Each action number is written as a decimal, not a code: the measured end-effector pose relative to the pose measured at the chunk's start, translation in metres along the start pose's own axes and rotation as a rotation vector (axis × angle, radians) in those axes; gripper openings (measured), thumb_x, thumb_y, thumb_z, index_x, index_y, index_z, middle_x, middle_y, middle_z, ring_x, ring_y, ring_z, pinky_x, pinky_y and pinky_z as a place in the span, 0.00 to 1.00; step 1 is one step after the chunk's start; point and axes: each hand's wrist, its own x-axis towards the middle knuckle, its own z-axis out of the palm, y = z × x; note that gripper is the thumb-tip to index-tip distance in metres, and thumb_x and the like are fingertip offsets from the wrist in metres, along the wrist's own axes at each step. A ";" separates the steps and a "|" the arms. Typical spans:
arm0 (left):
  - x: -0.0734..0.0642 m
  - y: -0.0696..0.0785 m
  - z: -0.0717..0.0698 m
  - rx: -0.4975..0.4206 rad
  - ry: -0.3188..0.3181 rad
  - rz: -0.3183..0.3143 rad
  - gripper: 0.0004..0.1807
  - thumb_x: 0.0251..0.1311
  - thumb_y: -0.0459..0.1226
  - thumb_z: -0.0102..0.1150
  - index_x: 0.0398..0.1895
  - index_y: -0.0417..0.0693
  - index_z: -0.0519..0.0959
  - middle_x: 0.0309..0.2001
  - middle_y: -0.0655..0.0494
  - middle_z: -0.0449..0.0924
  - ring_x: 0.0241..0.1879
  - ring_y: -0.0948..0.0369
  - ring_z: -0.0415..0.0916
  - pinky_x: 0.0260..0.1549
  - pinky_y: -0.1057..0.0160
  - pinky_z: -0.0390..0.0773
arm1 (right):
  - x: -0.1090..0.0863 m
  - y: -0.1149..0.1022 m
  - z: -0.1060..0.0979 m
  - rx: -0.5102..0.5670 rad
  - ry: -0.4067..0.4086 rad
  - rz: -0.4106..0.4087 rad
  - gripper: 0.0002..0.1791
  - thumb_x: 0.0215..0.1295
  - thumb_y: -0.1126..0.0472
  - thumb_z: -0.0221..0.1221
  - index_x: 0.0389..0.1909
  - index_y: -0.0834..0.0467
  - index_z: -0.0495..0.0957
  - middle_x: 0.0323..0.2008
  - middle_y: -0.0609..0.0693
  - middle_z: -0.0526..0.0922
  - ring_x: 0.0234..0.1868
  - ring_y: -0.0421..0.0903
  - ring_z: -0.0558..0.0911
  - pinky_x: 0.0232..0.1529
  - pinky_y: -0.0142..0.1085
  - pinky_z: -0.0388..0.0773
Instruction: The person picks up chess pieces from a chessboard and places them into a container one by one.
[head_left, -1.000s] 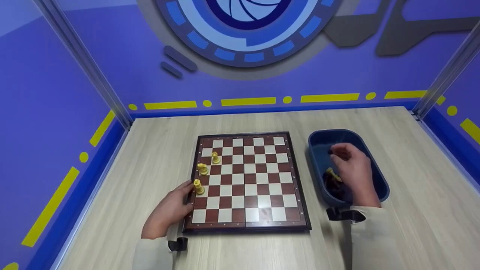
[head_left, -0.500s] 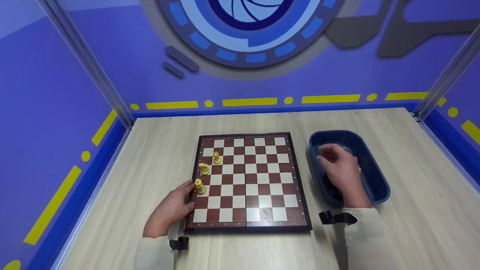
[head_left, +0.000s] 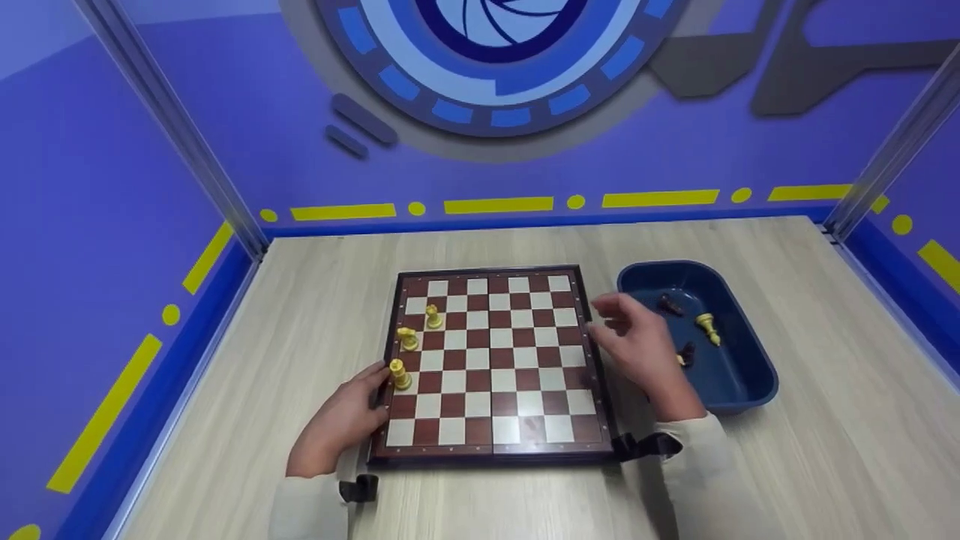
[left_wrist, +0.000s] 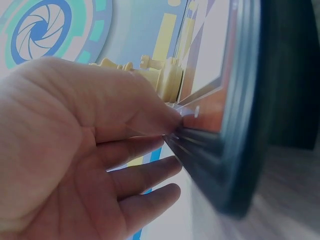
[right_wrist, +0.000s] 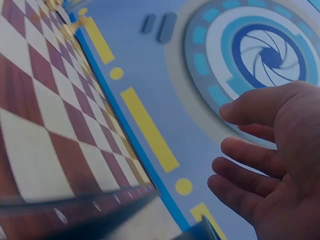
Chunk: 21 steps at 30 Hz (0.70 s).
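A checkered chessboard (head_left: 517, 360) in brown and white lies on the table, with three yellow chess pieces standing near its left edge. The nearest piece (head_left: 400, 373) is beside my left hand (head_left: 337, 420); beyond it are one with a knight-like head (head_left: 407, 338) and a third piece (head_left: 433, 316). My left hand's thumb and fingers touch the board's left side without curling round it. Over the board's right edge hovers my right hand (head_left: 637, 352), its fingers loosely bent and spread. In the right wrist view no piece shows between thumb and fingers.
A dark blue tray (head_left: 750, 367) stands right of the board, partly behind my right forearm. Inside lie a yellow chess piece (head_left: 707, 328), a dark piece (head_left: 670, 304) and another dark piece (head_left: 687, 353). Blue panels (head_left: 480, 180) enclose the table's back and sides.
My right hand has moved left, out from over the tray to the board's right edge, uncovering pieces in the tray. The left hand and the three standing pieces have stayed put.
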 end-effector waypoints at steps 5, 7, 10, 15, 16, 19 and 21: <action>-0.001 -0.002 0.000 0.003 0.006 0.004 0.34 0.51 0.28 0.55 0.66 0.31 0.67 0.71 0.43 0.63 0.69 0.44 0.61 0.65 0.48 0.66 | -0.001 -0.012 0.014 0.037 -0.022 -0.052 0.19 0.59 0.60 0.66 0.52 0.57 0.79 0.50 0.55 0.82 0.54 0.53 0.80 0.55 0.50 0.77; 0.000 -0.002 0.000 0.005 0.009 0.009 0.34 0.51 0.27 0.55 0.66 0.31 0.67 0.71 0.42 0.63 0.69 0.44 0.62 0.65 0.47 0.66 | 0.000 -0.016 0.018 0.034 -0.015 -0.097 0.19 0.58 0.61 0.67 0.50 0.57 0.79 0.49 0.55 0.83 0.53 0.52 0.80 0.55 0.49 0.78; 0.000 -0.002 0.000 0.011 0.015 0.009 0.33 0.51 0.27 0.55 0.66 0.31 0.67 0.70 0.42 0.63 0.69 0.44 0.62 0.65 0.47 0.66 | 0.001 -0.025 0.024 0.038 -0.027 -0.147 0.18 0.58 0.60 0.68 0.50 0.56 0.79 0.48 0.54 0.83 0.51 0.51 0.81 0.52 0.47 0.80; -0.001 -0.002 -0.001 0.011 0.009 0.012 0.33 0.52 0.28 0.54 0.66 0.31 0.67 0.70 0.42 0.63 0.69 0.44 0.62 0.65 0.48 0.66 | 0.003 -0.040 0.037 0.089 -0.058 -0.211 0.18 0.58 0.62 0.67 0.50 0.58 0.79 0.48 0.56 0.83 0.50 0.53 0.82 0.50 0.49 0.81; -0.001 -0.001 -0.001 0.010 0.008 0.013 0.33 0.52 0.28 0.54 0.66 0.31 0.67 0.70 0.41 0.63 0.69 0.43 0.62 0.65 0.47 0.66 | 0.003 -0.042 0.041 0.099 -0.064 -0.222 0.19 0.57 0.63 0.68 0.50 0.58 0.79 0.48 0.56 0.82 0.50 0.53 0.82 0.50 0.49 0.80; -0.002 -0.001 -0.001 0.013 0.007 0.011 0.32 0.52 0.28 0.54 0.65 0.31 0.68 0.70 0.41 0.63 0.69 0.43 0.62 0.65 0.47 0.66 | 0.002 -0.052 0.051 0.095 -0.088 -0.239 0.18 0.57 0.62 0.67 0.50 0.57 0.79 0.48 0.54 0.82 0.49 0.52 0.81 0.51 0.46 0.80; -0.002 0.000 0.000 0.013 0.004 0.004 0.32 0.53 0.27 0.54 0.65 0.31 0.68 0.70 0.41 0.63 0.68 0.43 0.62 0.65 0.47 0.66 | 0.001 -0.057 0.059 0.082 -0.108 -0.255 0.18 0.58 0.61 0.67 0.50 0.56 0.79 0.48 0.53 0.82 0.49 0.49 0.81 0.51 0.44 0.80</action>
